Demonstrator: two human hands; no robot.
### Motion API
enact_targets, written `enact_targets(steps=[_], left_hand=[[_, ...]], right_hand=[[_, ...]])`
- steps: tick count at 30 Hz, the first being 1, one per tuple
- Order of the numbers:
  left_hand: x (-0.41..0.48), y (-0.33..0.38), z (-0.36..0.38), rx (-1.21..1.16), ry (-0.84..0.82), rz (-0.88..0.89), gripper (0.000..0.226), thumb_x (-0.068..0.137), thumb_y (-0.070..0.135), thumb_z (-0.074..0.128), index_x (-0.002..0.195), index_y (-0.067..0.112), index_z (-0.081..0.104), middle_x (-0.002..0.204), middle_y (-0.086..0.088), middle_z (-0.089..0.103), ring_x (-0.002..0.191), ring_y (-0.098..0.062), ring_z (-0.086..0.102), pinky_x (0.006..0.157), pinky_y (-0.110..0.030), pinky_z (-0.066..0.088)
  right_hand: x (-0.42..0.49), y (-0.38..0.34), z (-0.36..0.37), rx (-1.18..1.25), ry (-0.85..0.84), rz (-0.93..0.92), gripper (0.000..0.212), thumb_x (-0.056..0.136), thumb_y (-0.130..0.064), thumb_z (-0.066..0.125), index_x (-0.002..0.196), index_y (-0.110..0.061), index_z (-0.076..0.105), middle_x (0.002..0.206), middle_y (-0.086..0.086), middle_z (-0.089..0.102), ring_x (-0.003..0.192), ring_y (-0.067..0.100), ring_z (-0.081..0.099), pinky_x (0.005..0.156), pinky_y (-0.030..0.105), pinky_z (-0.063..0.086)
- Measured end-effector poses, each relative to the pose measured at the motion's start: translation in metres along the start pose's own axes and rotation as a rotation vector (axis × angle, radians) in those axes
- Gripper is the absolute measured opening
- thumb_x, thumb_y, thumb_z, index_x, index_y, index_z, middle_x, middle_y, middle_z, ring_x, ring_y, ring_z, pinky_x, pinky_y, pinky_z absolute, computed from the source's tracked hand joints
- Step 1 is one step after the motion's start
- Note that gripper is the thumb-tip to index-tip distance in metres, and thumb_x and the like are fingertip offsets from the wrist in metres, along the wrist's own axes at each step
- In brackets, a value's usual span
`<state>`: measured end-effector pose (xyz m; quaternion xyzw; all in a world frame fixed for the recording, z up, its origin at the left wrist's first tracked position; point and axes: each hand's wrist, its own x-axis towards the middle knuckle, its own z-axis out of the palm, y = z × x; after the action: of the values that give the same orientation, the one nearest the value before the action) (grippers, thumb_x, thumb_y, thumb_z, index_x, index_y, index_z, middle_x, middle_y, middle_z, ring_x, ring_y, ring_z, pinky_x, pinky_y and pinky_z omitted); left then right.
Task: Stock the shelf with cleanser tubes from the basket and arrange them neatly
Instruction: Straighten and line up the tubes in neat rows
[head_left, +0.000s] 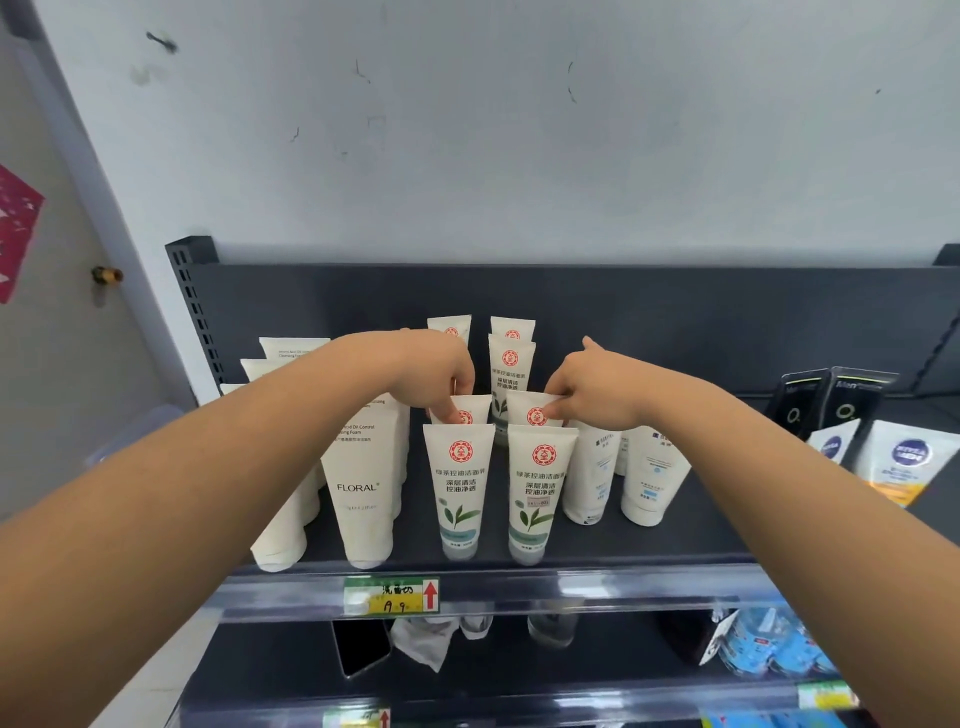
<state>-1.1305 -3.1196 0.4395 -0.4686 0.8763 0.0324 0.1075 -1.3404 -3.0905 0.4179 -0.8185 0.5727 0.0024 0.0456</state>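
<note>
Two files of green-tea cleanser tubes stand cap-down in the middle of the dark shelf (675, 540), running from its front edge toward the back panel. The left second-row tube (471, 408) is caught at its crimped top by the left hand (447, 374). The grip is clamped on it, fingers curled down over the edge. Beside it, the right second-row tube (527, 406) is held the same way by the right hand (587, 387), its grip pinched tight on the tube's upper right corner.

Just ahead of these, the front left tube (460, 488) and the front right tube (537, 493) stand upright near the shelf lip, labels facing out. The rear tubes (511, 358) stand farther back, partly hidden by the hands.

To the left stands a white FLORAL tube (363, 483), with more white tubes crowded behind it. To the right are plain white tubes (652, 473), then dark packs (852, 400) and blue-badged tubes (904, 462) at the far end. A yellow price tag (392, 595) with a red arrow sits on the shelf rail. On the lower shelf lie a dark flat slab (361, 649) and blue packets (769, 644).
</note>
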Motion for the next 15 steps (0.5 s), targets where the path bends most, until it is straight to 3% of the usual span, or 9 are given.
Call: enact_targets(steps=[2,6,8,11,15], left_hand=[[-0.0014,-0.0013,0.0002,-0.027,-0.006,0.000,0.025,0.087,0.032,0.069,0.069,0.034,0.051,0.078,0.016,0.056,0.077,-0.011,0.055,0.059,-0.019,0.034],[-0.0044,-0.0017,-0.0002,-0.043,-0.017,0.009,0.019,0.087,0.031,0.069,0.074,0.033,0.056,0.087,0.011,0.063,0.085,-0.012,0.060,0.064,-0.020,0.038],[-0.0056,-0.0010,0.0000,-0.051,-0.021,0.009,0.014,0.088,0.031,0.068,0.078,0.031,0.059,0.090,0.010,0.064,0.087,-0.012,0.060,0.065,-0.020,0.038],[-0.0074,-0.0005,-0.0001,-0.060,-0.031,0.008,0.007,0.088,0.030,0.068,0.085,0.028,0.062,0.095,0.009,0.066,0.090,-0.012,0.062,0.069,-0.021,0.040],[-0.0094,-0.0008,-0.0006,-0.078,-0.041,0.011,0.008,0.087,0.031,0.069,0.084,0.029,0.062,0.091,0.011,0.064,0.087,-0.011,0.060,0.065,-0.018,0.038]], right_hand=[[-0.0016,-0.0002,-0.0001,-0.001,-0.004,-0.007,0.035,0.099,-0.028,0.051,0.100,0.002,0.068,0.071,0.005,0.054,0.081,0.023,0.061,0.121,0.041,-0.005],[-0.0034,-0.0011,-0.0015,0.008,-0.021,-0.031,0.035,0.099,-0.027,0.052,0.083,0.002,0.064,0.058,-0.001,0.042,0.061,0.015,0.049,0.121,0.040,-0.004],[-0.0033,-0.0002,-0.0012,0.004,-0.024,-0.035,0.035,0.099,-0.027,0.053,0.086,0.004,0.064,0.059,0.000,0.042,0.061,0.018,0.048,0.122,0.040,-0.003],[-0.0050,0.0005,-0.0004,-0.001,-0.023,-0.057,0.035,0.099,-0.029,0.053,0.095,0.002,0.068,0.065,0.005,0.050,0.070,0.025,0.056,0.121,0.038,0.000],[-0.0081,-0.0002,-0.0006,0.007,-0.026,-0.076,0.035,0.098,-0.033,0.053,0.098,-0.003,0.070,0.084,0.016,0.068,0.092,0.031,0.064,0.121,0.040,0.018]])
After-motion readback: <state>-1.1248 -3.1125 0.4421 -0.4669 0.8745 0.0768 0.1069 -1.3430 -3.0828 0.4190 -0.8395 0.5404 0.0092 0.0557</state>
